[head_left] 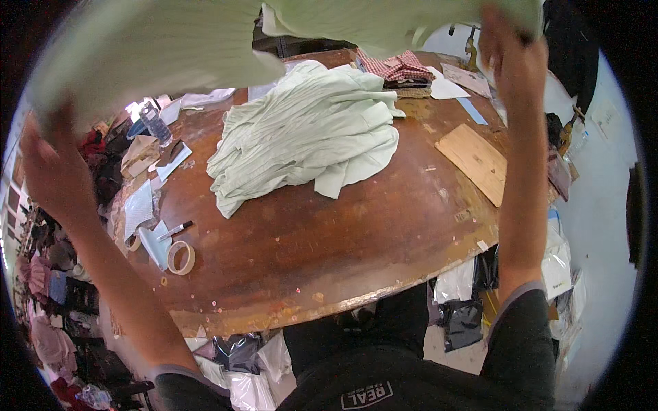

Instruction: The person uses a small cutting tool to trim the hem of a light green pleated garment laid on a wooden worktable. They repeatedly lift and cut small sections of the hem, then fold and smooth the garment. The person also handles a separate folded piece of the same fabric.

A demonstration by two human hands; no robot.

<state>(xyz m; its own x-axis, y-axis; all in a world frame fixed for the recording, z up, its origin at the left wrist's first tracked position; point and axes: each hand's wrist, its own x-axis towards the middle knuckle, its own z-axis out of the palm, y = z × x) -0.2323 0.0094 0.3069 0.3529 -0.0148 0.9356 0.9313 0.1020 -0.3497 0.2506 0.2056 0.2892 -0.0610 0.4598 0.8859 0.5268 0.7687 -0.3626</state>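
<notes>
The pale green cloth [157, 58] is raised across the top of the frame, from the upper left corner to the upper right. It is thin and soft, smooth on its broad left part, with faint streaks of shading. Its lower border is wavy, and a gap with a pale, curled edge opens near the top centre. Part of it is blurred and cut off by the frame.

The left hand [55, 161], at the left edge, meets the lower border of the cloth; its fingers appear closed on the fabric, though the fingertips are lost in blur and shade. The right hand [514, 58], upper right, has its fingers curled inward, pinching the cloth near its end; the exact contact of the thumb cannot be told.

Below the cloth, at upper centre, lies a heap of pale green fabric [308, 133], matte, closely creased in long folds, with loose flaps along its lower side. It rests on a brown wooden table [343, 246], glossy in places, scuffed and worn along its curved front edge. A ring-shaped tape roll [190, 260] lies at lower left, near a slim marker [175, 231]. A flat tan board [474, 163] lies at right; folded red-and-white checked cloth [394, 66] tops a stack at upper centre-right.
</notes>
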